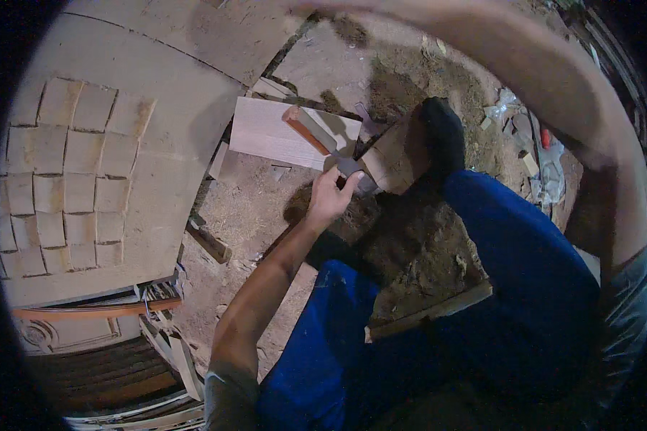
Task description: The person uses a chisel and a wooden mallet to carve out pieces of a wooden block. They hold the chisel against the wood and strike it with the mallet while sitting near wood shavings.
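The person's left hand (331,195) is gripping, fingers curled, the metal head of a hatchet (322,141) lying across a pale board (266,133) beside a wood block (395,154), while the right arm's fingers are showing no readable state.

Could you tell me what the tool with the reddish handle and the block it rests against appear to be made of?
The tool looks like a hatchet: its handle seems reddish-brown wood with a smooth finish, its head dull grey metal, partly hidden by the left hand. The block appears to be raw, unfinished wood, pale tan with a rough-cut face. The pale board under the handle looks like sawn, unvarnished timber.
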